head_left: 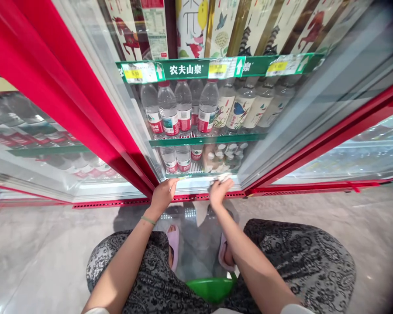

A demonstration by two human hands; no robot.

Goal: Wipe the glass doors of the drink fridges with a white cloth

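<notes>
My left hand (163, 194) reaches to the front edge of the lowest shelf in a drinks fridge. Its fingers are pinched together beside a small pale strip (184, 178); whether they hold it is unclear. My right hand (220, 191) is at the same low edge, farther right, its fingers curled around a small white thing (222, 177), perhaps paper or cloth. Just behind the hands, the lowest shelf holds water bottles (184, 159) with red and white labels and several small white-capped bottles (221, 153).
Above, a green shelf edge (203, 140) carries more water bottles (208, 107) and illustrated bottles (242, 107). Yellow price tags (136, 73) line the higher shelf. Red door frames (118, 161) flank the opening. Between my legs is a green plastic object (211, 288), above a grey floor (46, 244).
</notes>
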